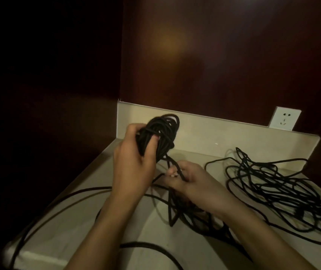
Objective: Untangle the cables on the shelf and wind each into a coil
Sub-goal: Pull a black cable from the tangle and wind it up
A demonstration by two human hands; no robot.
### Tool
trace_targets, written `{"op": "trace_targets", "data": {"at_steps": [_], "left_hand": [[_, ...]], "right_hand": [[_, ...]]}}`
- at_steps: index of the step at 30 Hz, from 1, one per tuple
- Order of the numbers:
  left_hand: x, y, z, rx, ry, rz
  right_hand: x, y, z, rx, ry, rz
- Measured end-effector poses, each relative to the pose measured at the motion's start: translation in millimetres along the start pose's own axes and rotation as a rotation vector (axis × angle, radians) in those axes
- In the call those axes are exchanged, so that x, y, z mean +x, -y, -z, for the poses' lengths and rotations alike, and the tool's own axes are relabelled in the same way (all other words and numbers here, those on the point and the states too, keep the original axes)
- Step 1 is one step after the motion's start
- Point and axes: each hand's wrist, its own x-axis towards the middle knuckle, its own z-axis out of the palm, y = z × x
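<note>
Coil (156, 136) is sitting in my left hand (134, 162), gripped tight so the loops are not slipping. My right hand (190, 180) is pinching the loose cable (170, 163) below, feeding slack; the other tangle (276, 190) is lying on the shelf (62, 227).

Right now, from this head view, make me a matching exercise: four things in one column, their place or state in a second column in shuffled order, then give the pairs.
Things
1. left hand
2. right hand
3. loose tangle of cable
4. wall socket

Places or states
A. set in the back wall, at the far right
B. grips a wound coil of black cable, raised off the shelf
C. lies spread on the shelf, to the right, untouched
D. pinches a single black strand that leads up to the coil

Pairs: 1-B, 2-D, 3-C, 4-A
</note>
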Motion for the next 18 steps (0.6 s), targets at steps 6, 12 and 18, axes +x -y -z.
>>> {"op": "trace_targets", "data": {"at_steps": [6, 12, 18], "left_hand": [[48.4, 11.3, 23.1, 0.185, -0.156, -0.132], [70.8, 17.1, -7.3, 0.343, 0.052, -0.213], [71.9, -2.7, -62.3, 0.408, 0.071, -0.220]], "right_hand": [[-13.5, -52.2, 28.4, -0.725, -0.329, 0.233], [34.4, -46.4, 119.3, -0.458, -0.378, 0.364], [104.2, -16.9, 121.9, -0.993, -0.315, -0.154]]}}
